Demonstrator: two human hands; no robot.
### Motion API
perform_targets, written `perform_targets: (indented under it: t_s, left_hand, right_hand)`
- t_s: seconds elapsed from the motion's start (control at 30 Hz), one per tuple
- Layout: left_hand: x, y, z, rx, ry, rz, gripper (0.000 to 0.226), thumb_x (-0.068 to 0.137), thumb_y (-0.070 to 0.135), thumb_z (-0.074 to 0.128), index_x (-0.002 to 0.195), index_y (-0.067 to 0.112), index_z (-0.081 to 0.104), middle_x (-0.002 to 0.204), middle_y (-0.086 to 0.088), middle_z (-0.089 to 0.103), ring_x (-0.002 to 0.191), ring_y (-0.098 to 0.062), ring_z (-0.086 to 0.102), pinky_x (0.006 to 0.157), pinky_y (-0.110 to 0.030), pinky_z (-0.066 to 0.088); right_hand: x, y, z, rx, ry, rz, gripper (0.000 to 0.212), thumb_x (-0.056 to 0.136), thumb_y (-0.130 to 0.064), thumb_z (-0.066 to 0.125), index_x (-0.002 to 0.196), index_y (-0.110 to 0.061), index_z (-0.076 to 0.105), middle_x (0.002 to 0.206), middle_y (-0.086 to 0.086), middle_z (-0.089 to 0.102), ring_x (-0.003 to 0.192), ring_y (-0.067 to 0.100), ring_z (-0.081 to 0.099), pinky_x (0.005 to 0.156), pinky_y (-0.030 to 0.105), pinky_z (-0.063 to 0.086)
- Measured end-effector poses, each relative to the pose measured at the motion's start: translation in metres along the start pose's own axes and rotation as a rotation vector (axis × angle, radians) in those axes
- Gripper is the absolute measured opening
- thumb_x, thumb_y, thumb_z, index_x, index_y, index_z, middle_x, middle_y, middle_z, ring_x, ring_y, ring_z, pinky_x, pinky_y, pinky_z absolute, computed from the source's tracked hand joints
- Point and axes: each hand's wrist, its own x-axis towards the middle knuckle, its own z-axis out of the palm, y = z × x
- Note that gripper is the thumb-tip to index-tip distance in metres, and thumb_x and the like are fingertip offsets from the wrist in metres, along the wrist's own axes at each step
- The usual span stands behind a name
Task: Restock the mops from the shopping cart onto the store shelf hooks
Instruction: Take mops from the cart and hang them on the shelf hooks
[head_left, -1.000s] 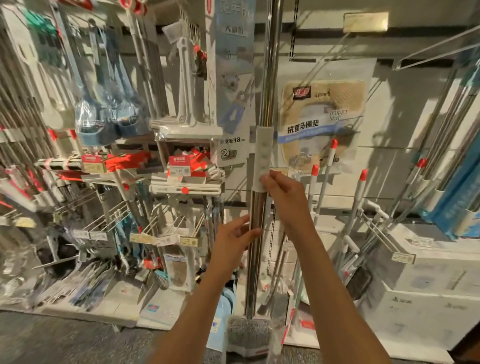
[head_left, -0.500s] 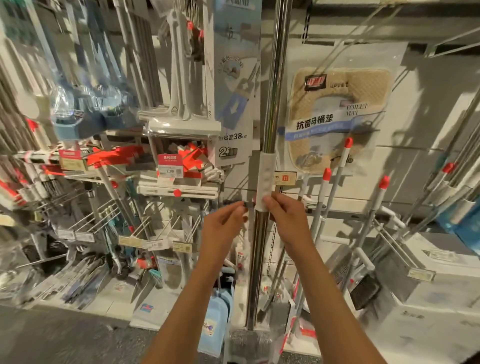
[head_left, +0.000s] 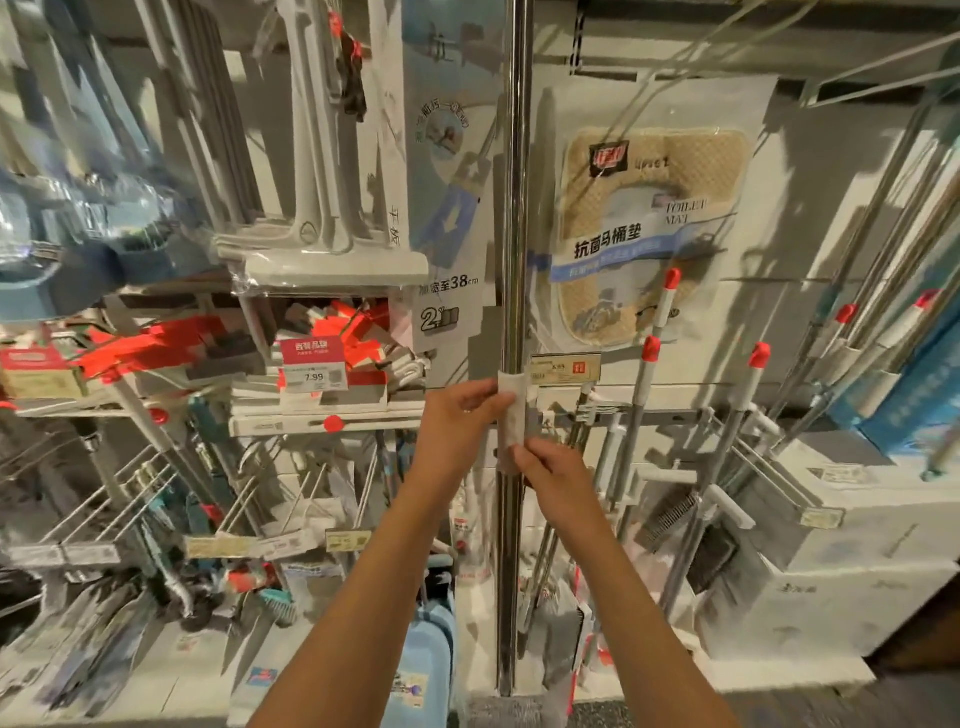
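Observation:
A mop with a long shiny metal handle stands upright in front of the shelf wall, its grey head at the floor. A white label sleeve wraps the handle at mid height. My left hand pinches the sleeve's upper left side. My right hand grips the handle just below the sleeve, thumb on its lower edge. The handle's top runs out of view, so any hook there is hidden.
Hanging squeegees and a flat mop package fill the left. A toilet mat pack hangs right of the handle. Red-capped mop handles lean at right, beside white boxes. Wire hooks jut out lower left.
The sleeve has slid down the handle with both hands. My left hand moved up onto the sleeve, and my right hand dropped below it. The camera came closer.

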Motion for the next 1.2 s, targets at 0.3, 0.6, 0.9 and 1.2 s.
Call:
perform_targets:
  t_s: [0.3, 0.6, 0.9, 1.2]
  left_hand:
    - [0.018, -0.052, -0.003, -0.006, 0.014, -0.051, 0.015, 0.092, 0.009, 0.07, 0.1, 0.015, 0.08, 0.081, 0.006, 0.077, 0.076, -0.008, 0.069, 0.073, -0.023, 0.054]
    - [0.059, -0.097, 0.002, 0.009, 0.04, -0.134, 0.034, 0.092, 0.006, 0.069, 0.087, 0.039, 0.076, 0.087, 0.007, 0.078, 0.085, -0.011, 0.072, 0.08, -0.027, 0.057]
    - [0.101, -0.157, 0.01, 0.048, 0.005, -0.213, 0.017, 0.099, 0.014, 0.062, 0.1, 0.017, 0.079, 0.094, -0.01, 0.077, 0.09, -0.021, 0.071, 0.082, -0.038, 0.054]
    - [0.141, -0.203, 0.029, 0.038, 0.066, -0.335, 0.03, 0.095, -0.003, 0.06, 0.095, 0.022, 0.077, 0.092, 0.002, 0.079, 0.095, -0.016, 0.074, 0.087, -0.026, 0.056]
  right_hand:
    - [0.023, 0.03, 0.011, 0.093, 0.021, 0.101, 0.028, 0.101, -0.013, 0.056, 0.09, -0.033, 0.073, 0.077, -0.015, 0.069, 0.081, 0.006, 0.066, 0.08, 0.033, 0.053]
    - [0.074, 0.077, 0.022, 0.066, 0.063, 0.21, 0.029, 0.102, -0.019, 0.055, 0.089, -0.039, 0.072, 0.09, 0.0, 0.073, 0.084, 0.012, 0.065, 0.081, 0.029, 0.05]
    - [0.129, 0.131, 0.03, 0.078, 0.029, 0.314, 0.028, 0.105, -0.016, 0.049, 0.089, -0.029, 0.069, 0.082, -0.008, 0.069, 0.077, 0.005, 0.062, 0.072, 0.016, 0.046]
    - [0.177, 0.185, 0.03, 0.09, -0.005, 0.436, 0.026, 0.105, -0.016, 0.047, 0.092, -0.02, 0.069, 0.089, 0.0, 0.072, 0.089, 0.015, 0.067, 0.086, 0.031, 0.052]
